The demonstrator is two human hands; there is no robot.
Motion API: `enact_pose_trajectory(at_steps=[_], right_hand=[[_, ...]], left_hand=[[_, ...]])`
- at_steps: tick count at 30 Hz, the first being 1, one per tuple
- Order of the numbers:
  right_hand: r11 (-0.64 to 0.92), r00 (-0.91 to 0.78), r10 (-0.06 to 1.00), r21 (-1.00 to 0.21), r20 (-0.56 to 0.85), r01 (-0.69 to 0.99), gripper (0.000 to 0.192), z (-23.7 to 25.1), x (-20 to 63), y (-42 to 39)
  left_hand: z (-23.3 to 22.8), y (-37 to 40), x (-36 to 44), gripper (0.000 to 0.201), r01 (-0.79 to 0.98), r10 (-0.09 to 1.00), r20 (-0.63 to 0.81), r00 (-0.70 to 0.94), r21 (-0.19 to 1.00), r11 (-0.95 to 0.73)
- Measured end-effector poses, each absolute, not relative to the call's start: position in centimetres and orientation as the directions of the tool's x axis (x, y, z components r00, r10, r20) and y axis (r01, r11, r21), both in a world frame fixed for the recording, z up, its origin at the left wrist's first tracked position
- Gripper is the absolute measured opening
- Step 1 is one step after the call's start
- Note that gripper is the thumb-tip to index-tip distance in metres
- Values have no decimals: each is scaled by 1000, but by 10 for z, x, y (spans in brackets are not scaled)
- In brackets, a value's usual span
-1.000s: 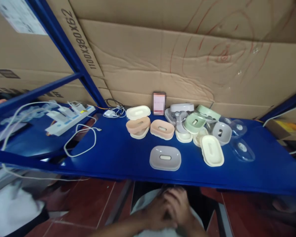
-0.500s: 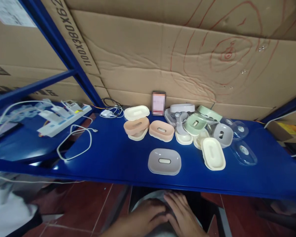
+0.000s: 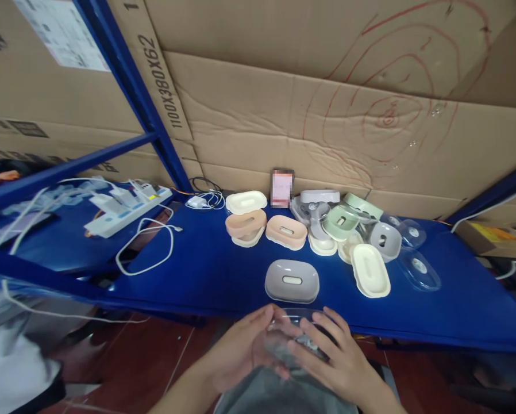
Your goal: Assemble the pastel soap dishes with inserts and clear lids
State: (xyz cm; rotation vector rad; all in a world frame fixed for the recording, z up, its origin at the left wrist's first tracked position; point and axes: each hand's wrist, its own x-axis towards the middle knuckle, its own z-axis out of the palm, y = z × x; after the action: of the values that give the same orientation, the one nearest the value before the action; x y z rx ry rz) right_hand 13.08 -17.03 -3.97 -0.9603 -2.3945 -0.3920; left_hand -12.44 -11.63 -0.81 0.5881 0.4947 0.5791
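Both my hands hold a clear plastic lid (image 3: 293,333) just below the front edge of the blue shelf (image 3: 206,270). My left hand (image 3: 241,351) grips its left side and my right hand (image 3: 339,359) its right side, above a grey bag in my lap. A grey soap dish (image 3: 291,281) lies on the shelf just beyond my hands. Behind it sit pink soap dishes (image 3: 286,232), a cream dish (image 3: 370,270), green dishes (image 3: 341,219) and more grey ones in a heap.
Clear lids (image 3: 418,268) lie at the heap's right. A phone (image 3: 281,188) leans on the cardboard wall (image 3: 327,115). A white power strip (image 3: 129,210) and looping cable (image 3: 148,247) lie at the left. Blue posts frame the shelf.
My hands have risen from my lap toward the shelf edge and now hold a clear lid between them. The view has shifted slightly.
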Motion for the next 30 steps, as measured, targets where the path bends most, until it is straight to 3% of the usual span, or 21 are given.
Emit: enact_pose_trajectory(at_steps=[3, 5, 7, 10, 15, 20, 25, 30], right_hand=[[717, -534, 573, -65, 622, 694, 63, -37, 135, -150], [692, -428, 622, -205, 655, 692, 71, -35, 140, -136], [649, -319, 671, -322, 669, 689, 75, -31, 144, -120], [592, -246, 736, -423, 630, 686, 72, -23, 150, -99], [565, -294, 801, -495, 521, 660, 61, -18, 152, -82], [591, -375, 800, -502, 469, 632, 59, -23, 146, -79], [618, -454, 777, -389, 437, 683, 58, -26, 137, -78], [652, -535, 734, -215, 417, 727, 57, -22, 131, -83]], left_hand=[[-4, -117, -126, 52, -303, 762, -173, 624, 845, 440], [-6, -113, -128, 60, -122, 888, 16, 459, 991, 46], [-10, -103, -129, 68, 149, 897, 266, 352, 931, -334], [-19, -80, -129, 71, 361, 811, 431, 395, 739, -569], [-31, -54, -128, 77, 406, 799, 398, 451, 706, -581], [-38, -53, -128, 80, 386, 800, 387, 458, 725, -571], [-45, -52, -127, 70, 445, 838, 319, 443, 733, -514], [-51, -52, -127, 56, 458, 845, 354, 400, 722, -519]])
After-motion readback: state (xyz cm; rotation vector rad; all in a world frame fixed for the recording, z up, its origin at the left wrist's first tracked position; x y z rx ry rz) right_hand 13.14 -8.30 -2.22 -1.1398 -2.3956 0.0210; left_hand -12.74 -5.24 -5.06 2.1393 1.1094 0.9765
